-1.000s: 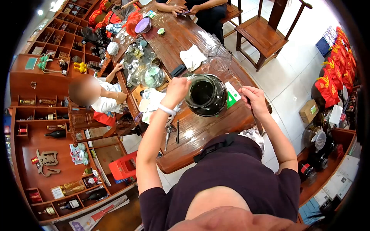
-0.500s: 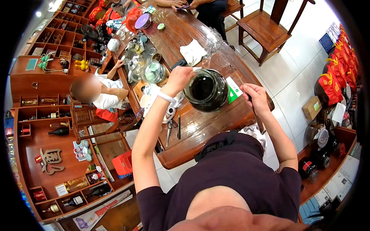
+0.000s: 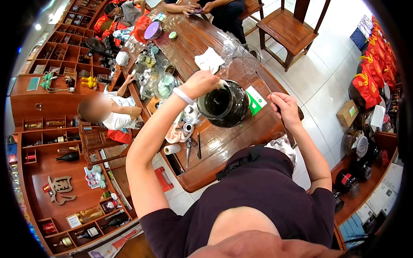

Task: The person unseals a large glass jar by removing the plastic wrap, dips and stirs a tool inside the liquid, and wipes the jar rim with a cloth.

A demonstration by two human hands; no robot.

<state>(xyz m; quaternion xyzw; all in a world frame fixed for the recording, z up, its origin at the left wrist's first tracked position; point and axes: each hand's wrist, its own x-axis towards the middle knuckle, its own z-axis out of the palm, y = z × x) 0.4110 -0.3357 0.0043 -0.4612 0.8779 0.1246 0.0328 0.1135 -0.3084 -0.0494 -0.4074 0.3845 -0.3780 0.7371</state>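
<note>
A large glass jar with dark contents stands on the wooden table. My left hand is closed at the jar's upper left rim, its fingertips pinched over the mouth; what they grip is too small to name. Right of the jar, my right hand is wrapped round the handle of a wire strainer, whose round mesh is held above the table beyond the jar. A green and white card lies beside the jar. Scissors and a black pen lie nearer me.
Glassware and a glass bowl crowd the table's left side, near a white cloth. A seated person is at the left; another holds a phone at the far side. A wooden chair stands at the upper right.
My left hand has moved from beside the jar's rim to over its mouth, with the forearm swung outward. My right hand still holds the strainer. The view has shifted slightly.
</note>
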